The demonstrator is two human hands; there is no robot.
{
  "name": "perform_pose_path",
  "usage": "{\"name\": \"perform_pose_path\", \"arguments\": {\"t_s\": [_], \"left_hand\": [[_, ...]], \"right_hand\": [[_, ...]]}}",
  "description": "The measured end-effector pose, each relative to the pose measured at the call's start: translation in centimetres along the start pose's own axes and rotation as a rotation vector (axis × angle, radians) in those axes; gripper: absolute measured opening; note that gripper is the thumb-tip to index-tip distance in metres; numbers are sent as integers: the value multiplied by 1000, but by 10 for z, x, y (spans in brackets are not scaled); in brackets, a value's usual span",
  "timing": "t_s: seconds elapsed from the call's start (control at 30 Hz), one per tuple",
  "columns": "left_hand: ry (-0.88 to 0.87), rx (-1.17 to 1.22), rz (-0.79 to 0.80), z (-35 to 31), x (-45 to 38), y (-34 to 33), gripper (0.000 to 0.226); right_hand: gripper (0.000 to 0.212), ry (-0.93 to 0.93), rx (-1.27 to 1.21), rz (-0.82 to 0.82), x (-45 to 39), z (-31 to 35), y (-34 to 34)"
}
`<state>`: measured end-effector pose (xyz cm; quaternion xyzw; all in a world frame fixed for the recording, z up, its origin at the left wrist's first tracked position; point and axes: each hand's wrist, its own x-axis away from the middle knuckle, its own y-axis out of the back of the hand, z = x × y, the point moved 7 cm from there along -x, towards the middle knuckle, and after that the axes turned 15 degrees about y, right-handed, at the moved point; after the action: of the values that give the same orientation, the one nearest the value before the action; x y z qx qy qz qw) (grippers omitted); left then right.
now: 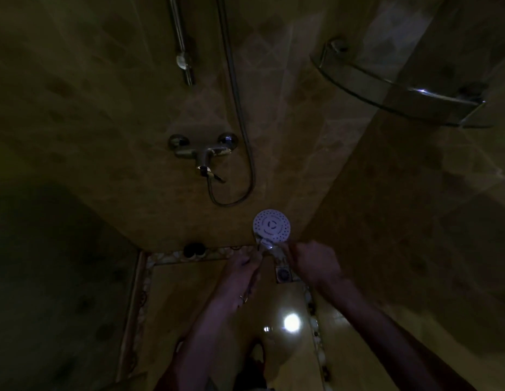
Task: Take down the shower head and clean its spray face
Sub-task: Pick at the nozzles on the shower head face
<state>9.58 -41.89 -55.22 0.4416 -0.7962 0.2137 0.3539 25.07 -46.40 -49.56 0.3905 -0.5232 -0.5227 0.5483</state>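
Note:
The shower head point(271, 226) is off the wall, low in a dim stall, its round white spray face with dark nozzle dots turned up toward me. My right hand point(310, 261) grips its chrome handle just below the head. My left hand point(242, 268) reaches to the handle's left side, fingertips at the neck; the dark hides whether it holds anything. The metal hose point(247, 142) hangs from above and loops down to the mixer.
The chrome mixer tap point(202, 152) is on the tiled wall, the slide rail point(181, 43) above it. A glass corner shelf point(397, 88) juts out upper right. A square floor drain point(283, 273) lies under the hands, a lamp reflection point(291, 322) on the floor.

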Motion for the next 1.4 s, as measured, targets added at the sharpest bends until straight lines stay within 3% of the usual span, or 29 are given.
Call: {"name": "perform_pose_path", "arguments": {"t_s": [0.1,0.23,0.4,0.47,0.57,0.67,0.93,1.03,1.13,1.33,1.4], "left_hand": [[22,-36,-18,2,1,0,46],[21,-24,7,0,2,-8,41],[62,-34,0,1,3,-4,41],[52,-43,14,2,4,-4,40],[52,-49,15,2,3,-5,40],[65,-35,19,0,3,-8,37],[37,-7,5,-2,10,-5,37],[28,6,6,-6,11,-8,38],[20,7,18,-7,13,-12,33],[48,28,5,-3,10,-7,32],[50,13,2,-2,10,-7,33]], "right_hand": [[44,-1,-37,-8,-10,-19,0],[37,-91,-223,-168,-24,-47,14],[51,-18,-42,-61,11,-2,4],[46,-11,2,-73,16,2,4],[33,-42,-153,-112,2,-20,5],[39,-116,-304,-248,-8,-44,9],[43,-88,-52,-91,26,-1,-3],[33,-105,-219,-143,10,-22,3],[43,-237,-499,-276,-2,-48,5],[43,-76,-116,-110,27,-4,-7],[35,-37,-116,-99,30,0,-6]]}}
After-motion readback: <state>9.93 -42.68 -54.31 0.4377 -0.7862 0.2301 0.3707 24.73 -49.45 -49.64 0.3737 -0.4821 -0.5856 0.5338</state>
